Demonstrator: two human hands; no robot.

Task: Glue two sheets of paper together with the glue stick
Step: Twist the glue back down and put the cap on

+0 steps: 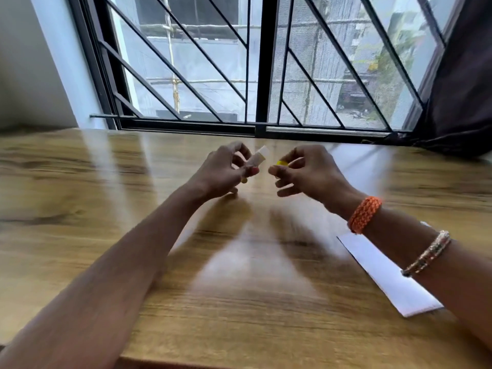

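My left hand (pixel 226 170) grips a small pale glue stick (pixel 257 158), tilted with its white tip pointing up and to the right. A short gap away, my right hand (pixel 306 169) pinches a yellow cap (pixel 281 163) between thumb and fingers. Both hands hover above the middle of the wooden table (pixel 106 195). A white sheet of paper (pixel 383 275) lies flat on the table at the right, partly covered by my right forearm. Whether it is one sheet or two stacked I cannot tell.
A barred window (pixel 253 62) runs along the table's far edge. A dark curtain (pixel 463 89) hangs at the far right. My right wrist wears an orange band (pixel 363 214) and a beaded bracelet (pixel 428 253).
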